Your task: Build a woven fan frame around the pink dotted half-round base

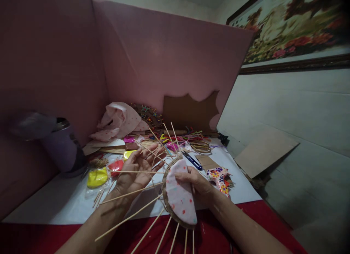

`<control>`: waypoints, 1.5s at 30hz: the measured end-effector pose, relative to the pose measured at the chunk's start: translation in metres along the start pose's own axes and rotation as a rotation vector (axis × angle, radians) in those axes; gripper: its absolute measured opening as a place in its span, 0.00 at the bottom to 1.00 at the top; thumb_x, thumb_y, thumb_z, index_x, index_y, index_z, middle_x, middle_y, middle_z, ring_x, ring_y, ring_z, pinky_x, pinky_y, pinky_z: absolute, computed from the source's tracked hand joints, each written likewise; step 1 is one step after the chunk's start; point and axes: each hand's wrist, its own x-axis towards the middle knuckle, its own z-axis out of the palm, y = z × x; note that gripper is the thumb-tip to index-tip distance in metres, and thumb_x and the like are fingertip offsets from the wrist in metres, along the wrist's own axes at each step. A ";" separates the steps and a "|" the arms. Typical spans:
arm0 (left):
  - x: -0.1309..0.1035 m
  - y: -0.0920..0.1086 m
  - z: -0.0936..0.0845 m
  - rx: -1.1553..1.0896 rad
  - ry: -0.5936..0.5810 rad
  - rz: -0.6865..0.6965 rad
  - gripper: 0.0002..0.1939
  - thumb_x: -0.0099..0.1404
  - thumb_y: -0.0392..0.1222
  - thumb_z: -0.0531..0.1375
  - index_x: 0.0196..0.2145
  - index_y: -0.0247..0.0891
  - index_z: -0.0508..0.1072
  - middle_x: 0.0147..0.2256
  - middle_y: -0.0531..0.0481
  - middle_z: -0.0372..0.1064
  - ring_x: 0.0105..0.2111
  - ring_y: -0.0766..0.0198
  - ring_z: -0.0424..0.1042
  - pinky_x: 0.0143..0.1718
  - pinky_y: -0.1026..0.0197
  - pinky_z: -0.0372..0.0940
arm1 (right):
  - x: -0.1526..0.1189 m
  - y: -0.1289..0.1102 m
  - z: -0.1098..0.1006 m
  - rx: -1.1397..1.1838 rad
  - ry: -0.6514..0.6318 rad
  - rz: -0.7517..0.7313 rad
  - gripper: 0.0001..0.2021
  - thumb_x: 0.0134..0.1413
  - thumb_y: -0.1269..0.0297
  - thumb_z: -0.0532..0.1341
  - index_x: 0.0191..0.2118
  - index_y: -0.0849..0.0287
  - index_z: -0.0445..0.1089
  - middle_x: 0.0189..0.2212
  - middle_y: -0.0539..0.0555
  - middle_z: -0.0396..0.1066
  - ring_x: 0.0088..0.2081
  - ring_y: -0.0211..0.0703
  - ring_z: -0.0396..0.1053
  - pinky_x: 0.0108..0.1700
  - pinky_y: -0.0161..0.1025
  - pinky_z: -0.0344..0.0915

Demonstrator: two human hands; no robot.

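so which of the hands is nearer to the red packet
Left. The left hand is open just right of the red packet; the right hand is farther right, gripping the dotted fabric half-disc.

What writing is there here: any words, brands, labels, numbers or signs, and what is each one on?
No text can be read.
Picture: small dark marks at its left, too small to read.
Cup: dark patch, too dim to tell if it's lettering.
Held cloth: spots, no lettering visible.
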 end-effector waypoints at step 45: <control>-0.013 -0.028 0.000 0.371 -0.052 -0.186 0.07 0.50 0.26 0.60 0.28 0.33 0.74 0.30 0.48 0.69 0.30 0.66 0.69 0.35 0.62 0.64 | 0.012 -0.011 -0.014 0.256 0.360 -0.148 0.12 0.35 0.67 0.69 0.30 0.60 0.70 0.23 0.49 0.74 0.23 0.40 0.71 0.34 0.40 0.69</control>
